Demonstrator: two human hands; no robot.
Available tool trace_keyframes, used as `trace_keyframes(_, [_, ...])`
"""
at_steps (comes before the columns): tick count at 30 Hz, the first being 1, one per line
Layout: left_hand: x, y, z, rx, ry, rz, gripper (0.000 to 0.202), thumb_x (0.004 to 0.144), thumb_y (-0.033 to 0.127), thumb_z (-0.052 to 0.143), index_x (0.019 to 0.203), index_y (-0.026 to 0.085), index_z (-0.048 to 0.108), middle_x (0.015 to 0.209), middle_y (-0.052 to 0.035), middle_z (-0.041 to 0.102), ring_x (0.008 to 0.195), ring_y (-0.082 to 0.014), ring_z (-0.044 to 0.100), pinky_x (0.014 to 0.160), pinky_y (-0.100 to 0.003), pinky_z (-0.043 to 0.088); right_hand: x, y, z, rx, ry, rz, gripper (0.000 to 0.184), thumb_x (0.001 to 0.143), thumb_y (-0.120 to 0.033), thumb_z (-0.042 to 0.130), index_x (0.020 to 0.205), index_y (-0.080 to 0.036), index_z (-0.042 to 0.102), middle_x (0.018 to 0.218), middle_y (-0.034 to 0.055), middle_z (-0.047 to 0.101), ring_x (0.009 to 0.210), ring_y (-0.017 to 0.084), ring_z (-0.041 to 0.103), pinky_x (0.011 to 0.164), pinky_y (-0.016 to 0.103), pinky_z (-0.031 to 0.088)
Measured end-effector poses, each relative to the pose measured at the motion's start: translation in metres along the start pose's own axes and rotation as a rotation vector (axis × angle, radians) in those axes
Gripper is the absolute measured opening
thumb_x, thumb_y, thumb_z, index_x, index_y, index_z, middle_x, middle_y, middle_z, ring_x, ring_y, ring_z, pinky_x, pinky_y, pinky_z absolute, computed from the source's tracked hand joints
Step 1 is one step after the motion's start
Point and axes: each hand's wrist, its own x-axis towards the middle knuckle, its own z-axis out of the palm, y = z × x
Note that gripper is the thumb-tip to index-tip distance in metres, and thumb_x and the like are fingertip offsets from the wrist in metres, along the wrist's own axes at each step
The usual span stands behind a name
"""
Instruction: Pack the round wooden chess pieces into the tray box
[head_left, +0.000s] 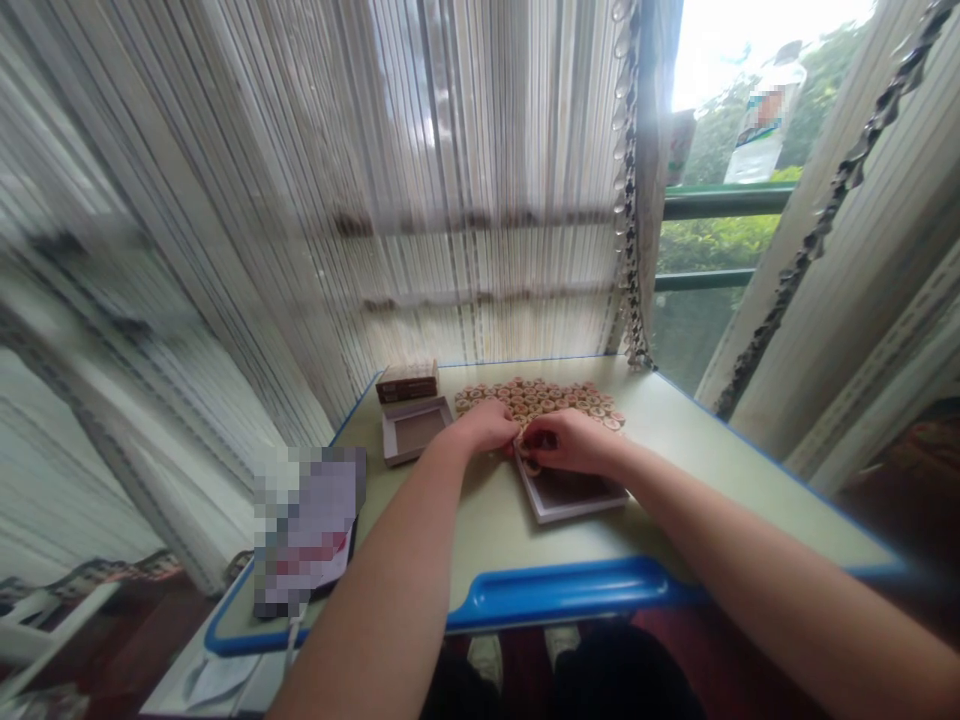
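Many round wooden discs (536,395) with marks on their faces lie packed close together on the table. In front of them is an open shallow box (577,500) with a pale rim and a dark inside. My right hand (570,440) is over the box's far left corner, its fingers pinched on a wooden disc (522,442). Another disc (532,467) shows just beneath these fingers, inside the box. Close by on the left, my left hand (487,425) has its fingers closed near the same corner; what they hold, if anything, is hidden.
A second shallow open box part (418,432) lies at the left, with a brown printed box (407,381) behind it. A tablet-like device (311,530) with a white cable is at the left edge. The table (705,470) has a blue rim; fringe curtains (480,180) hang behind.
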Motion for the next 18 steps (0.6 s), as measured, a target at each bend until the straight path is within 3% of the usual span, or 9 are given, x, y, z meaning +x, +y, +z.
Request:
trace_keyframes(10, [0.0020, 0.0035, -0.0011, 0.121, 0.122, -0.044, 0.026, 0.072, 0.030, 0.051, 0.062, 0.012, 0.068, 0.059, -0.0082, 0.065, 0.059, -0.0163, 0.058, 0.057, -0.026, 0.041, 0.0012, 0.0014, 0.0023, -0.033, 0.014, 0.035, 0.019, 0.073, -0.034, 0.061, 0.085, -0.021, 0.067, 0.070, 0.0004, 0.066, 0.058, 0.011, 0.054, 0.055, 0.021, 0.036])
trace_keyframes(18, [-0.0001, 0.0031, -0.0079, 0.383, 0.393, -0.191, 0.033, 0.077, 0.037, 0.047, 0.090, 0.017, 0.070, 0.088, -0.0126, 0.068, 0.086, -0.0238, 0.063, 0.067, -0.028, 0.046, 0.0021, -0.0025, 0.0024, -0.047, 0.002, 0.030, 0.021, 0.073, -0.031, 0.059, 0.089, -0.021, 0.067, 0.069, 0.0007, 0.066, 0.059, 0.012, 0.056, 0.057, 0.021, 0.037])
